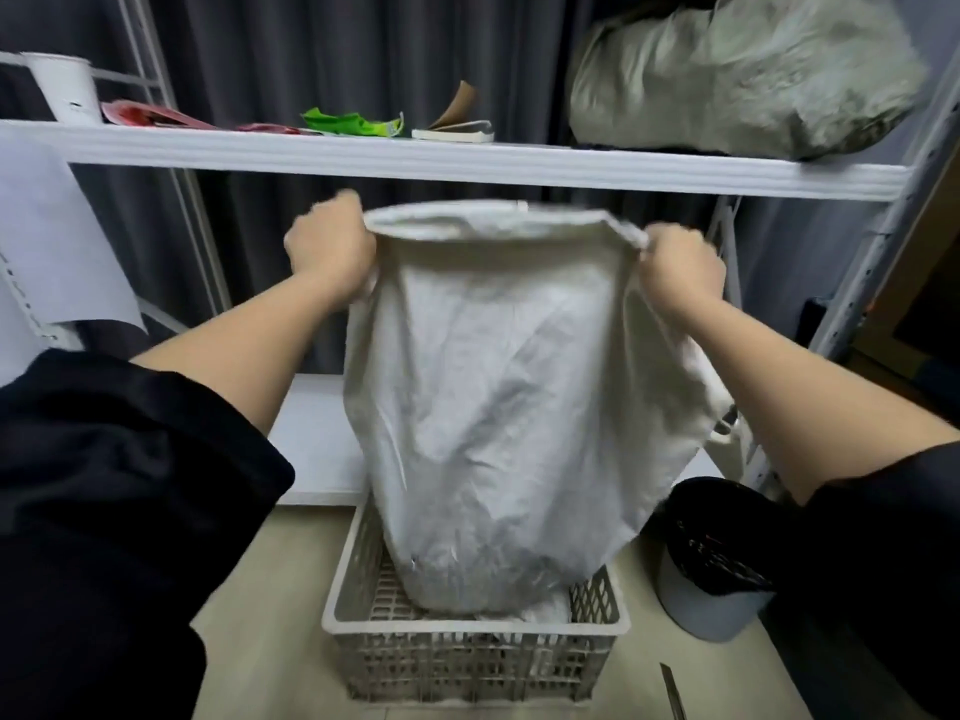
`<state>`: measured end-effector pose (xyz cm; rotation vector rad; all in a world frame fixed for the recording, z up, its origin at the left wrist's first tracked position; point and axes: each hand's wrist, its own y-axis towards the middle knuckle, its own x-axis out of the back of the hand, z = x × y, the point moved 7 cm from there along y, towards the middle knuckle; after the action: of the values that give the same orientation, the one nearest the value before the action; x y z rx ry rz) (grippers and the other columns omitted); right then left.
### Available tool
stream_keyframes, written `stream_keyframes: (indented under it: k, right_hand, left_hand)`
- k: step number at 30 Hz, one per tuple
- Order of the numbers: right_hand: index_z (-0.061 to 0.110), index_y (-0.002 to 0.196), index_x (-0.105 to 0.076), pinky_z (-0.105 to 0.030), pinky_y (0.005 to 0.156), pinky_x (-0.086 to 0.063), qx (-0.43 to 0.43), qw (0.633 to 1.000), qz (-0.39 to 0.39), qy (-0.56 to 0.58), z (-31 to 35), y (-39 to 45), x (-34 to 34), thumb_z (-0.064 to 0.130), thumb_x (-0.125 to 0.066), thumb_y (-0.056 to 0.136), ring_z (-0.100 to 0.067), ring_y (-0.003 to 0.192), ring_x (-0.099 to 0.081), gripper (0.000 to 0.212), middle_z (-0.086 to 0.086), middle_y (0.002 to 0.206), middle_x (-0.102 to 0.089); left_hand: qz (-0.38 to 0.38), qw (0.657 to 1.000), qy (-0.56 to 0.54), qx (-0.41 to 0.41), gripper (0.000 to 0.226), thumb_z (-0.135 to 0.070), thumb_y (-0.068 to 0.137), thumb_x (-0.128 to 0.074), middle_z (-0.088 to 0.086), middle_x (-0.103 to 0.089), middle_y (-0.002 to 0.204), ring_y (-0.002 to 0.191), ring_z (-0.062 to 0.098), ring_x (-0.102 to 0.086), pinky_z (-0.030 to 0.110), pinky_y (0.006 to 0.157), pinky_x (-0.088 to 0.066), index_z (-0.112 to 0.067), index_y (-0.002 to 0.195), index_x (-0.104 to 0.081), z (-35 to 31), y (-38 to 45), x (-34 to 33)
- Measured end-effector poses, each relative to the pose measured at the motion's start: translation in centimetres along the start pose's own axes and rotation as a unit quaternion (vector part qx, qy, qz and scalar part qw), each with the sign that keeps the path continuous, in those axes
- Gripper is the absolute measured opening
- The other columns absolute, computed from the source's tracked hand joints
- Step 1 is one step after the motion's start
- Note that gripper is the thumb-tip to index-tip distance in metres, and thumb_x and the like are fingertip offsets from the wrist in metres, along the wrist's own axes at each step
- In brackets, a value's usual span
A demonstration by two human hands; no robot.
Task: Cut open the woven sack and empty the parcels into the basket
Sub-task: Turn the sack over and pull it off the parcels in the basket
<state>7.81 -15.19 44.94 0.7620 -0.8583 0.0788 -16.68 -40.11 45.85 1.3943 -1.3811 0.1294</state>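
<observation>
- Blade or cutter (674,691): narrow metallic item on the floor at the lower right, cut off by the frame edge; identity uncertain. Set aside, so the cutting step is judged done.
- Basket (467,628): pale plastic lattice crate on the floor, directly below the sack to catch what drops. A pale parcel (543,613) shows just above its near rim; how many lie inside is hidden by the sack and the walls.
- Bin (719,563): grey, with a dark liner, just beside the basket on the right; partly covered by the right sleeve.
- Woven sack (498,407): grey-white, held upright and inverted, its lower end down inside the basket. The top edge is stretched wide, probably so the contents slide out below. The open mouth is not visible, and it cannot be told whether parcels remain inside.
- Left hand (330,249): grip clamped on the sack's upper left corner, fingers curled round the fabric.
- Right hand (680,275): grip clamped on the upper right corner, bunching the cloth; motion blur softens the fingers.
- Shelf (571,171): white board behind the sack, carrying a green packet (353,124), a booklet (457,128) and a second bulging sack (737,75), blurred.
</observation>
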Motion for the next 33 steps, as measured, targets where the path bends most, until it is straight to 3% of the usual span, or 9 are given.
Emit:
stream_keyframes:
  k: [2,5,11,14,17,20,23,27,33]
  right_hand:
    - [0.011,0.113,-0.057,-0.041,0.084,-0.043,-0.062,0.99,-0.074,0.102,0.7,0.2,1.2,0.009,-0.039,0.088,-0.041,0.109,-0.055,0.032,-0.023,0.116,-0.061]
    - [0.007,0.117,-0.056,-0.041,0.089,-0.044,-0.058,0.993,0.052,0.094,1.5,0.1,-1.6,0.011,-0.039,0.089,-0.041,0.113,-0.055,0.033,-0.023,0.123,-0.058]
    - [0.017,0.117,-0.055,-0.036,0.08,-0.04,-0.09,0.979,-0.096,0.158,1.2,0.4,1.8,0.008,-0.037,0.089,-0.037,0.108,-0.056,0.035,-0.017,0.117,-0.062]
    - [0.016,0.118,-0.05,-0.036,0.082,-0.038,-0.11,0.983,0.017,0.143,0.0,-0.7,-1.6,0.009,-0.034,0.09,-0.037,0.112,-0.054,0.033,-0.017,0.122,-0.059]
    - [0.018,0.105,-0.058,-0.035,0.08,-0.041,-0.101,0.981,0.104,0.131,-1.8,-1.1,-3.0,0.01,-0.036,0.086,-0.034,0.099,-0.059,0.03,-0.016,0.112,-0.063]
    - [0.017,0.072,-0.055,-0.041,0.068,-0.054,-0.132,0.956,0.128,0.228,-3.3,-2.0,-4.1,0.008,-0.037,0.082,-0.026,0.058,-0.059,0.022,-0.009,0.072,-0.062]
    - [0.016,0.073,-0.05,-0.042,0.063,-0.054,-0.159,0.917,0.164,0.326,-3.0,-2.9,-4.9,0.014,-0.044,0.078,-0.021,0.046,-0.051,0.008,-0.005,0.058,-0.05]
    - [0.014,0.068,-0.043,-0.024,0.048,-0.051,-0.166,0.862,0.26,0.403,-1.5,-4.1,-6.0,-0.002,-0.037,0.08,-0.008,0.035,-0.037,0.022,0.0,0.047,-0.038]
    - [0.011,0.085,-0.051,-0.029,0.053,-0.049,-0.009,0.897,0.258,0.359,-0.3,-4.5,-6.2,0.013,-0.058,0.084,-0.019,0.067,-0.072,0.008,0.003,0.06,-0.064]
  left_hand:
    - [-0.026,0.993,-0.107,0.044,0.029,-0.006,0.086,-0.039,0.024,-0.06,0.116,0.108,0.044,-0.055,0.042,0.086,-0.044,-0.005,0.111,-0.053,-0.6,-0.5,-0.2]
    - [0.126,0.983,-0.116,0.06,0.036,-0.012,0.09,-0.04,0.023,-0.058,0.124,0.112,0.041,-0.055,0.039,0.087,-0.045,-0.004,0.121,-0.055,-0.9,-1.7,-3.9]
    - [-0.059,0.94,-0.317,0.114,0.016,-0.007,0.087,-0.037,0.02,-0.061,0.116,0.108,0.037,-0.054,0.033,0.085,-0.04,-0.01,0.088,-0.053,-1.4,0.1,1.3]
    - [0.088,0.98,-0.179,0.022,0.027,-0.013,0.088,-0.04,0.02,-0.062,0.115,0.107,0.039,-0.056,0.035,0.083,-0.043,-0.006,0.108,-0.057,-3.6,-2.3,-2.7]
    - [0.206,0.972,-0.115,0.025,0.021,-0.019,0.085,-0.047,0.02,-0.066,0.104,0.096,0.038,-0.063,0.034,0.081,-0.05,-0.005,0.091,-0.061,-1.5,-2.5,-4.8]
    - [0.419,0.885,-0.201,0.034,0.027,-0.04,0.085,-0.063,0.008,-0.062,0.097,0.083,0.027,-0.064,0.04,0.083,-0.057,-0.014,0.089,-0.058,-1.2,-4.7,-6.3]
    - [0.527,0.808,-0.264,0.029,0.049,-0.054,0.091,-0.044,0.005,-0.067,0.101,0.082,0.024,-0.066,0.037,0.082,-0.055,-0.01,0.085,-0.064,-2.3,-6.8,-6.5]
    - [0.452,0.854,-0.257,-0.024,0.016,-0.025,0.091,-0.056,0.004,-0.065,0.093,0.072,0.013,-0.068,0.03,0.063,-0.057,-0.009,0.095,-0.053,-3.3,-7.1,-8.0]
    - [0.21,0.961,0.02,-0.176,0.099,-0.053,0.067,-0.073,0.008,-0.034,0.137,0.121,0.03,-0.038,0.04,0.096,-0.037,-0.021,0.144,-0.02,-5.3,-7.2,-9.9]
